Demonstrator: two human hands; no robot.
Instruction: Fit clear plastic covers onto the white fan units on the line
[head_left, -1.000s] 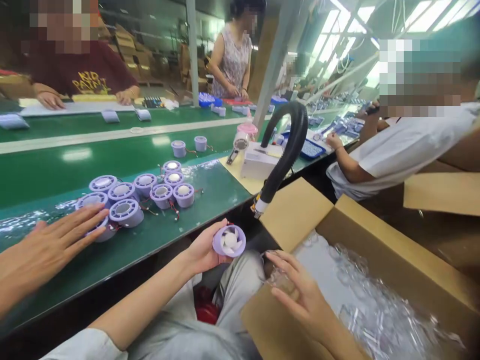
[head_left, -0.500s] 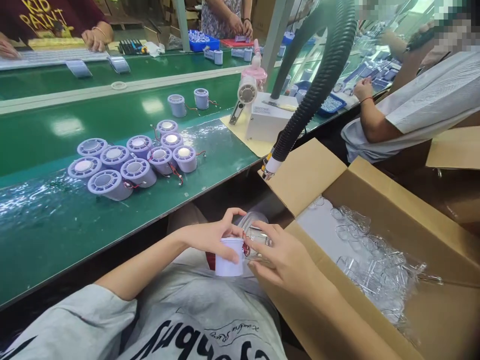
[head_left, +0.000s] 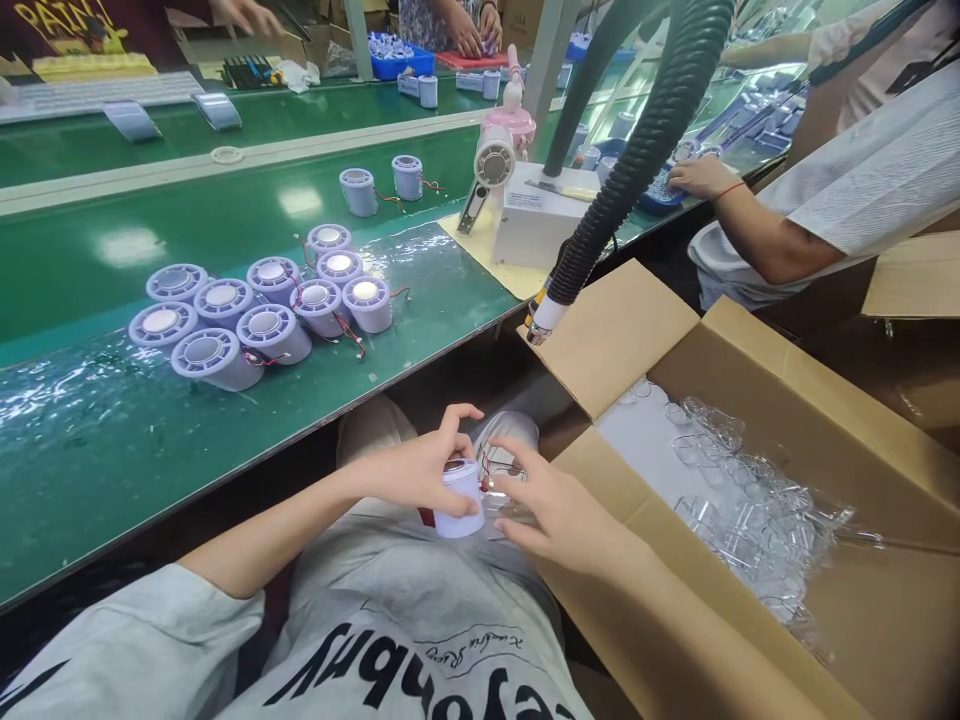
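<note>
- Ran the edge of the green table (head_left: 322, 385) from nine to one o'clock of the purple cup (head_left: 451, 524), and the cardboard box (head_left: 622, 335) from one to five.
- Had open room between them, over the lap (head_left: 379, 428); met the black hose (head_left: 637, 180) at one o'clock.
- Held the cup upright above the lap, with its long axis near six-to-twelve and its rim toward twelve.
- Pressed the left hand's (head_left: 416, 467) thumb to its near side, with the forefinger raised.
- Curved the right hand (head_left: 559, 507) at three o'clock, fingers parted, beside the red wire (head_left: 486, 484); could not tell whether pinching it.
- Saw more cups (head_left: 319, 300) at ten.
</note>
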